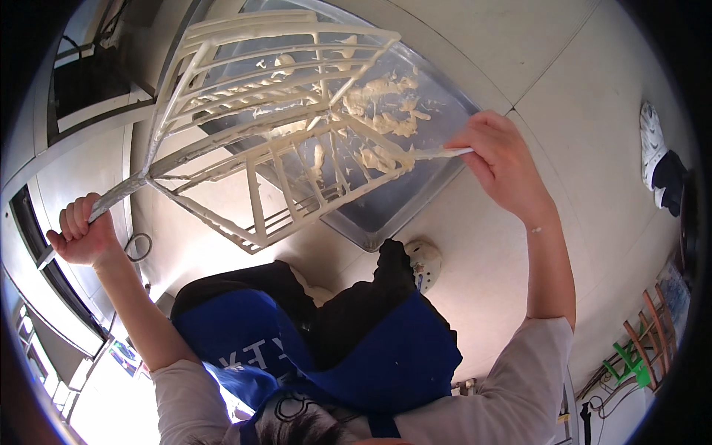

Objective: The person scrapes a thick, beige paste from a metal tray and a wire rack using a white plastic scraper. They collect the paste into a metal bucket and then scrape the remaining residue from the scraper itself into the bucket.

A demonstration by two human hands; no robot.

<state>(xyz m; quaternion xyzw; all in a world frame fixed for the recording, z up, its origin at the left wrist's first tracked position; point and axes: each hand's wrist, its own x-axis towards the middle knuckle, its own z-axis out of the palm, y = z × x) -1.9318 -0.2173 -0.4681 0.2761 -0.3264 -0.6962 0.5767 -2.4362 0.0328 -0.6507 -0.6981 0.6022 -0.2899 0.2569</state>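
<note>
A large mixer whisk of flat bars (pixel 250 130), coated in pale cream, is held tilted above a metal tray. At the left, my left hand (pixel 89 231) grips its metal shaft. My right hand (pixel 500 161) pinches a thin white tool, perhaps a scraper (pixel 459 151), whose cream-covered far end meets the right end of the whisk's lower frame. Clumps of cream (pixel 384 114) lie in the deep rectangular metal tray (pixel 370 236) on the floor, partly hidden behind the whisk.
Metal equipment (pixel 105 133) stands close at the left. A shoe of another person (pixel 652 139) is at the far right. Brown slats and a green object (pixel 634 364) lie at the lower right. A perforated clog (pixel 425 264) is beside the tray's near corner.
</note>
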